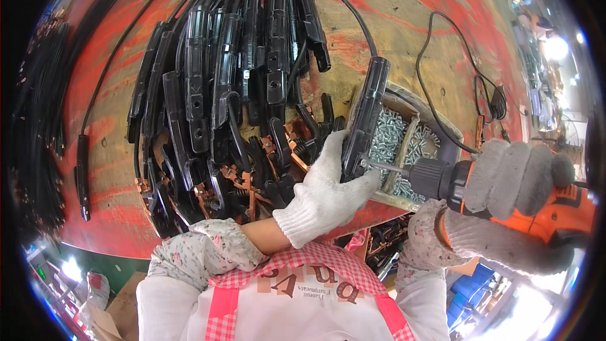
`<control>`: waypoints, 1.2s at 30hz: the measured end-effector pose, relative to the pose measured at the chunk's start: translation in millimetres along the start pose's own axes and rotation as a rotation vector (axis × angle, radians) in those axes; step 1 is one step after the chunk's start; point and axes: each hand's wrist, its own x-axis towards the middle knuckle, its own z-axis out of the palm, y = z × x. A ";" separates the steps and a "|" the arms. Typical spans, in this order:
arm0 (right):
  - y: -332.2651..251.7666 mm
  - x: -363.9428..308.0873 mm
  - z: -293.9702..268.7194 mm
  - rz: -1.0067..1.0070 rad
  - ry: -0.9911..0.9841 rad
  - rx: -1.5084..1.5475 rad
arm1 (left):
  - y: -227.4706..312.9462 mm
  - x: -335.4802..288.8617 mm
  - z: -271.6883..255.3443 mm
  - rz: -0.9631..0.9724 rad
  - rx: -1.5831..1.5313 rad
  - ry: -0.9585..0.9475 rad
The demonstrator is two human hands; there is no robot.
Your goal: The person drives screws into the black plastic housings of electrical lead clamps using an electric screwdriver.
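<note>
Black handle [367, 113] sits in left hand [325, 192], apart from right hand [512, 177].

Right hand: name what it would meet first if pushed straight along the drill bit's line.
Led by the bit of the orange drill, the right hand would first meet the black handle held by the left hand; whether bit and handle touch is unclear.
</note>
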 end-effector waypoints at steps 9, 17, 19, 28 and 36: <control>-8.6 2.9 7.3 0.136 0.168 0.043 | -10.0 3.9 0.0 0.055 0.106 0.023; -2.7 7.3 8.2 0.143 0.073 0.015 | -9.7 4.0 3.5 0.089 -0.024 0.038; -1.1 8.6 7.8 0.039 0.118 0.041 | -8.6 4.0 3.5 0.065 0.054 0.063; 2.4 16.0 7.4 0.286 -0.121 0.012 | -9.2 5.6 5.4 0.060 0.054 0.071; 22.8 5.6 18.4 -0.004 0.297 0.082 | 0.4 2.3 3.5 0.038 -0.024 0.063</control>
